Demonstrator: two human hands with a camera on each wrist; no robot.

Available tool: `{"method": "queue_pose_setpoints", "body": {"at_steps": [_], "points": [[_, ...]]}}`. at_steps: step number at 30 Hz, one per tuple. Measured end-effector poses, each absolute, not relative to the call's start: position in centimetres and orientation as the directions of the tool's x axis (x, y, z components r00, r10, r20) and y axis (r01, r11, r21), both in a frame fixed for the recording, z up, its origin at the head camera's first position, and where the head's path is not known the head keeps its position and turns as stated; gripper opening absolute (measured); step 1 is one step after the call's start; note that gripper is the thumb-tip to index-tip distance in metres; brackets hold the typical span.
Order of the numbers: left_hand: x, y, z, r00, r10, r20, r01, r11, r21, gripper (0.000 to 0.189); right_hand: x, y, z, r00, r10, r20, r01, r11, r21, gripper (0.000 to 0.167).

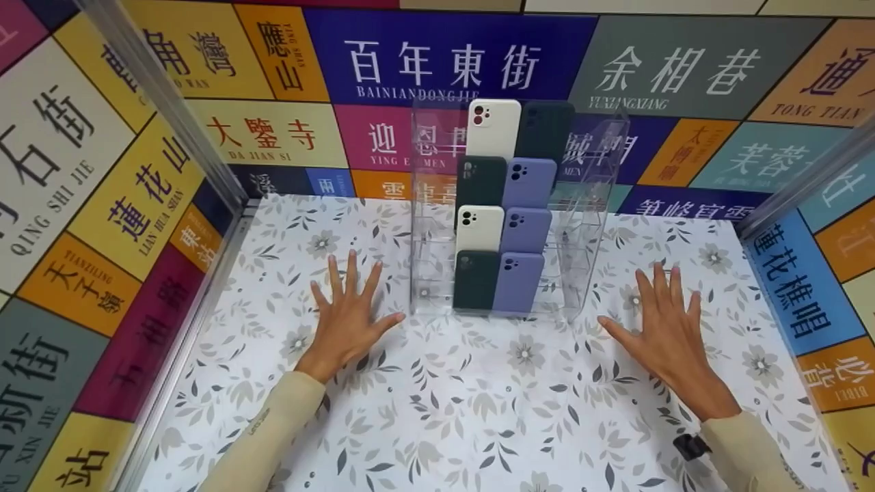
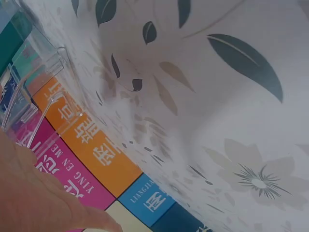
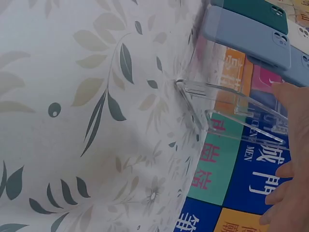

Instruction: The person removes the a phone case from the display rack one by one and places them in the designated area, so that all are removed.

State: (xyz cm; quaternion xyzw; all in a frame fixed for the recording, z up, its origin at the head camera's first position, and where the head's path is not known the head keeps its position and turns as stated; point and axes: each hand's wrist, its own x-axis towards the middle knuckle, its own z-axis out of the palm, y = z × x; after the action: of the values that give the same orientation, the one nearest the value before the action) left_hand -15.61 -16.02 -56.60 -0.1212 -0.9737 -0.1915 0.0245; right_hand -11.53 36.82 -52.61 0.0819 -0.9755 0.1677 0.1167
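Note:
My left hand point(image 1: 347, 320) rests on the flowered tabletop with its fingers spread, to the left of a clear tiered rack point(image 1: 425, 273). On the rack's other side, my right hand point(image 1: 666, 335) lies in the same way, fingers apart and holding nothing. Two columns of phone cases stand in the rack's middle. White point(image 1: 493, 130), dark green point(image 1: 477, 281) and purple point(image 1: 519, 283) ones are among them. Part of the left hand point(image 2: 43, 193) shows at the lower left of the left wrist view. In the right wrist view, the right hand point(image 3: 294, 159) appears at the right edge, near the rack.
A white cloth point(image 1: 465, 410) with grey flowers and leaves covers the table. Colourful panels point(image 1: 451, 55) with street names stand behind and at both sides, with metal posts point(image 1: 184, 102) at the corners. A black band point(image 1: 692, 446) sits at the right wrist.

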Motion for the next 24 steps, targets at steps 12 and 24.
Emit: {"method": "queue_pose_setpoints", "body": {"at_steps": [12,24], "points": [[-16.6,-15.1,-55.5,-0.956,0.279,0.094,0.286,0.805,0.52,0.091,-12.2,35.0,-52.6,-0.822,-0.17,0.543,-0.394,0.859,-0.328,0.076],[-18.1,-13.9,-53.6,-0.964,0.244,0.11,0.243,0.632,0.736,0.079,-12.6,32.6,-51.7,-0.761,-0.182,0.622,-0.48,0.803,-0.353,0.058]]}}
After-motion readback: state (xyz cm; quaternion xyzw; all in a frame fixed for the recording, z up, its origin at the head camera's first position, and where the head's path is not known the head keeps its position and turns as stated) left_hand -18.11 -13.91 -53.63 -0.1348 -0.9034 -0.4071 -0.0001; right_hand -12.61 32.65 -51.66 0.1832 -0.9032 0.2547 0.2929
